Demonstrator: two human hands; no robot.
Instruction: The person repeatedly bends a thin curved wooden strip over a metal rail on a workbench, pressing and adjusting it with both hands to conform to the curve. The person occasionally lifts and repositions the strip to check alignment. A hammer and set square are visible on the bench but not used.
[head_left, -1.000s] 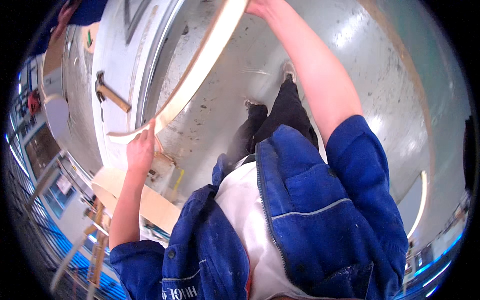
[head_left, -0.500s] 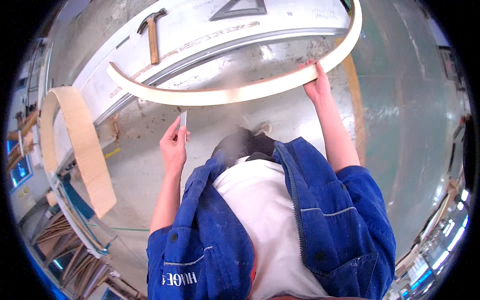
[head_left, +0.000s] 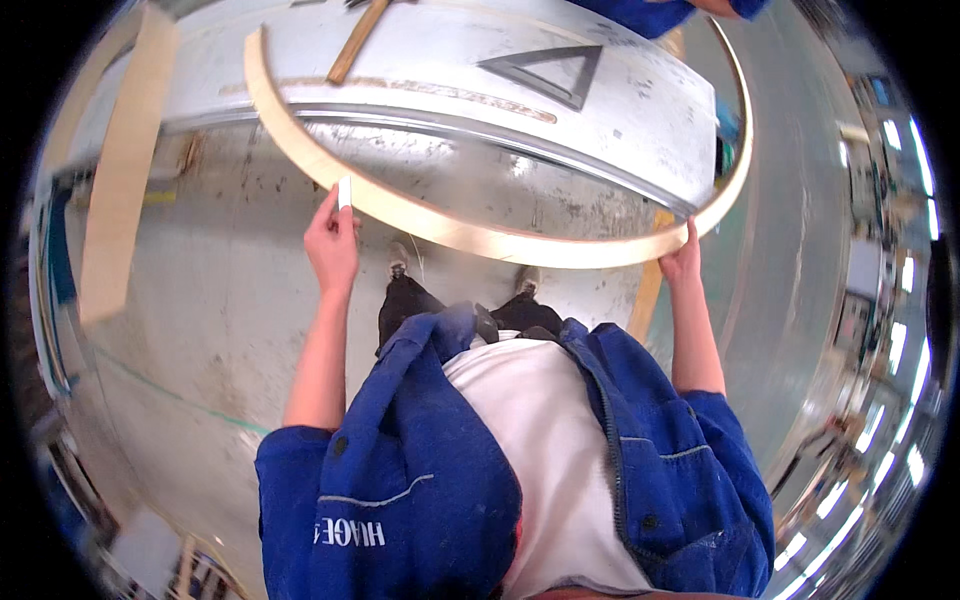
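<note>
A long, pale curved wooden strip (head_left: 480, 237) bows across in front of me, its far ends reaching over the table. Near its right part, my right hand (head_left: 682, 262) grips the lower edge, thumb up against the outer face and fingers underneath. My left hand (head_left: 332, 248) pinches a small flat, whitish piece (head_left: 345, 192) between thumb and fingers. That piece stands upright and overlaps the strip's lower edge on the left; whether it touches the wood I cannot tell. Its exact kind is not clear.
Beyond the strip is a light-grey table (head_left: 430, 60) with a metal rail along its edge. On it lie a grey set square (head_left: 530, 87) and a wooden-handled hammer (head_left: 358, 42). Another person's blue sleeve (head_left: 640, 12) shows at the top. A bent wooden sheet (head_left: 125, 180) stands at left.
My left hand has brought the whitish piece up to the strip's edge. The strip sits lower and more to the right in view. Another person's sleeve has appeared at the top.
</note>
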